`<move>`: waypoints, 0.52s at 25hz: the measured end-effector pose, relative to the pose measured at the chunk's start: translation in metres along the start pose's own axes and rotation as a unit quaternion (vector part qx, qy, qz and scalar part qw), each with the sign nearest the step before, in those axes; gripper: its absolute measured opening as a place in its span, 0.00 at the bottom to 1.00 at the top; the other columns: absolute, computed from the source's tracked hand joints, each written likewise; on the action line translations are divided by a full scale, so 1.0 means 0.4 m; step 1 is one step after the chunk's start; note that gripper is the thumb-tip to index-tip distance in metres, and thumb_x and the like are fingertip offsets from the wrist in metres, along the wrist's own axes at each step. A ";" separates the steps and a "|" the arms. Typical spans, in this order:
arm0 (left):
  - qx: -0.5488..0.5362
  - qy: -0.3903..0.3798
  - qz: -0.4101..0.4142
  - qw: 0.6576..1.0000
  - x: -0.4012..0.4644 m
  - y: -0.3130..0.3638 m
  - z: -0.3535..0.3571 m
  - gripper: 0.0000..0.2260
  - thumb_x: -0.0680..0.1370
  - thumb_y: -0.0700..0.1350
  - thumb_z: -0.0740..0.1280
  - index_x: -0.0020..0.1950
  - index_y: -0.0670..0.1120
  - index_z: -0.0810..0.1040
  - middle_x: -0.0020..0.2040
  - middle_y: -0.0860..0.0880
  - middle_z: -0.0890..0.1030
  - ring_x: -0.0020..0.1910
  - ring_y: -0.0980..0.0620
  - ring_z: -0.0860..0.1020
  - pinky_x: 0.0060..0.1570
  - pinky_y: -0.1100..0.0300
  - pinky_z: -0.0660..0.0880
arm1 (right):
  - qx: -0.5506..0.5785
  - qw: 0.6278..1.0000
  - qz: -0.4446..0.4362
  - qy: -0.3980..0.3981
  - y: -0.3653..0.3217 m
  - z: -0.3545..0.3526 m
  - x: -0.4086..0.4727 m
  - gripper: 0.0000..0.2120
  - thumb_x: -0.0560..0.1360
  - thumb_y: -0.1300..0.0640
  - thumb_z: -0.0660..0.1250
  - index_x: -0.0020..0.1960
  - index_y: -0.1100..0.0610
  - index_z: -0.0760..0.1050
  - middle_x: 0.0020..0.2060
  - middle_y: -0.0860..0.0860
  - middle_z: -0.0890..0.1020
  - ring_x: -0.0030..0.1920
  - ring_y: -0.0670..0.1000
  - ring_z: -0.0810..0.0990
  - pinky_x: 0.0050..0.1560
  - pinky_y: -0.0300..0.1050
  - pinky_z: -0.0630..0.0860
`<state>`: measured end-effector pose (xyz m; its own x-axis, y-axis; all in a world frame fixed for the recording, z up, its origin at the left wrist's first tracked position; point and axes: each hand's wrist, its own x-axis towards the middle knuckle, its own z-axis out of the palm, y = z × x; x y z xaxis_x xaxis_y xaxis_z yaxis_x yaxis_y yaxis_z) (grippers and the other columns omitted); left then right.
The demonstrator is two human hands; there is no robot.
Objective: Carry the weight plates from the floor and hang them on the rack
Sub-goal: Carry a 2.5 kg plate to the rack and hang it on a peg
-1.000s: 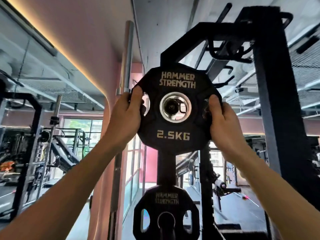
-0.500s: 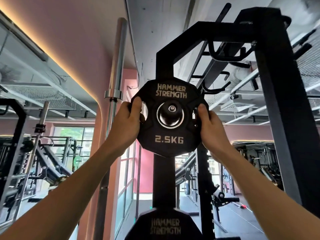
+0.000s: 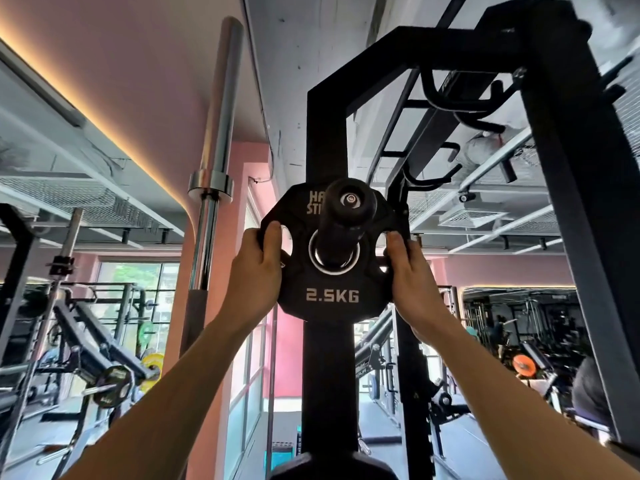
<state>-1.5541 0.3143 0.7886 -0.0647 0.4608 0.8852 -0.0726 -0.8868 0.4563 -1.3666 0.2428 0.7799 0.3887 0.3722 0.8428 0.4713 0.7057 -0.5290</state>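
Towering through the middle of the view, the black rack (image 3: pixel 325 109) carries a storage peg (image 3: pixel 341 216) that juts toward the near side. A second ago the peg's end only showed through the plate's bore; half a second ago it sat right at the opening; now the peg passes clean through the steel-ringed centre hole, its capped end standing nearer than the plate's face and covering part of the lettering. The 2.5KG weight plate (image 3: pixel 330 271) has therefore been threaded on — it sits over the peg, close to the upright, though I cannot tell whether it touches the post yet.

Left of the rack an upright barbell (image 3: pixel 211 188) stands against the pink wall; a second plate (image 3: pixel 332 467) peeks in at the bottom edge.

Both hands remain on the plate. The left hand (image 3: pixel 254 273) grips its left rim, thumb lying over the near face beside the grip hole, other fingers hidden behind. The right hand (image 3: pixel 412 277) clasps the right rim likewise, thumb on the near face. By my judgement this plate is all but hung — only letting go remains.
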 end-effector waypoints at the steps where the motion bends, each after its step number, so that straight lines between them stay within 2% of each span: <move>1: 0.002 0.001 -0.001 1.000 0.002 -0.008 0.003 0.15 0.83 0.58 0.54 0.54 0.48 0.72 0.44 0.48 0.81 0.44 0.49 0.81 0.41 0.54 0.74 | 0.002 1.000 0.004 -0.003 0.009 0.002 0.004 0.22 0.79 0.36 0.55 0.62 0.49 0.71 0.55 0.49 0.82 0.57 0.51 0.81 0.61 0.57 0.77; 6: 0.008 -0.003 -0.012 1.000 0.009 -0.038 0.019 0.15 0.84 0.57 0.53 0.56 0.48 0.71 0.43 0.50 0.80 0.41 0.53 0.79 0.36 0.58 0.71 | 0.009 1.000 0.012 -0.011 0.049 0.015 0.030 0.26 0.74 0.31 0.56 0.61 0.48 0.72 0.54 0.51 0.83 0.54 0.53 0.83 0.56 0.58 0.79; 9: 0.014 -0.012 -0.013 1.000 0.021 -0.054 0.024 0.15 0.84 0.57 0.53 0.57 0.47 0.71 0.43 0.49 0.80 0.41 0.52 0.79 0.37 0.59 0.71 | -0.007 1.000 0.017 -0.009 0.062 0.014 0.039 0.23 0.78 0.35 0.55 0.63 0.49 0.71 0.52 0.49 0.83 0.53 0.50 0.83 0.57 0.57 0.79; 11: 0.016 -0.019 -0.013 1.000 0.031 -0.063 0.023 0.16 0.83 0.58 0.53 0.57 0.46 0.71 0.43 0.48 0.80 0.42 0.50 0.79 0.39 0.55 0.74 | -0.003 0.999 0.025 -0.020 0.066 0.016 0.038 0.20 0.80 0.38 0.54 0.62 0.50 0.70 0.47 0.48 0.82 0.48 0.48 0.84 0.54 0.57 0.80; 13: 0.025 -0.029 -0.016 0.999 0.036 -0.072 0.023 0.18 0.83 0.59 0.53 0.57 0.46 0.71 0.44 0.48 0.80 0.43 0.50 0.80 0.45 0.51 0.76 | -0.021 0.999 0.026 -0.022 0.071 0.019 0.039 0.20 0.80 0.38 0.53 0.61 0.52 0.70 0.44 0.47 0.81 0.47 0.49 0.83 0.54 0.56 0.80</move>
<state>-1.5437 0.3460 0.7891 -0.0052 0.4868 0.8735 -0.0233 -0.8733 0.4865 -1.3529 0.2732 0.7788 0.3781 0.4352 0.8171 0.4838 0.6596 -0.5752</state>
